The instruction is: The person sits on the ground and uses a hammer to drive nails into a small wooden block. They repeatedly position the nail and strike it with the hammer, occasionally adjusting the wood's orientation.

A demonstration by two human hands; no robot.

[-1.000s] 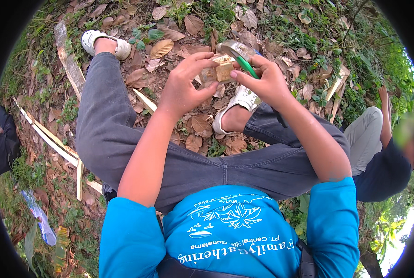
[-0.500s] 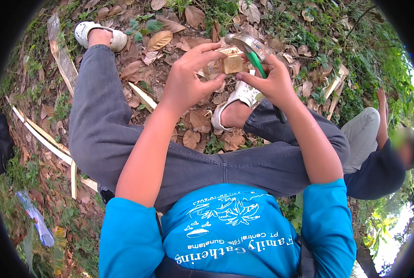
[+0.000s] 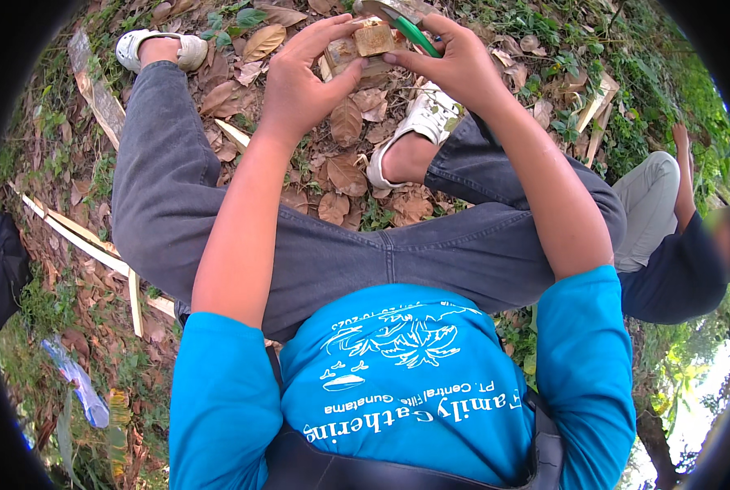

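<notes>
Both hands are up at the top of the head view, close together over a small tan wooden block (image 3: 375, 38). Left hand (image 3: 303, 82) is curled on the block's left side, thumb under and fingers (image 3: 332, 31) arching over the top, gripping it. Right hand (image 3: 455, 61) is closed around a green-handled tool (image 3: 418, 34) with a grey metal head at the frame's top edge; the handle runs diagonally across the block's right corner, touching or just above it, can't tell which. Right fingertips also press on the block's right side. The block sits between the two hands, held in the air above the dry leaves (image 3: 344, 155) on the ground. The person sits on the ground in grey trousers (image 3: 316, 253) and a blue shirt (image 3: 406, 384), knees spread, white shoes: one (image 3: 418, 122) just below the hands, the other (image 3: 156, 49) far left at the top. Thin split bamboo strips (image 3: 87, 245) lie on the ground at left, more pale strips (image 3: 598, 102) at upper right. A clear plastic wrapper (image 3: 75, 380) lies in the grass lower left; contents can't be made out. Another person (image 3: 667, 245) in a dark top and pale trousers sits at right. No open containers are visible near the hands.
</notes>
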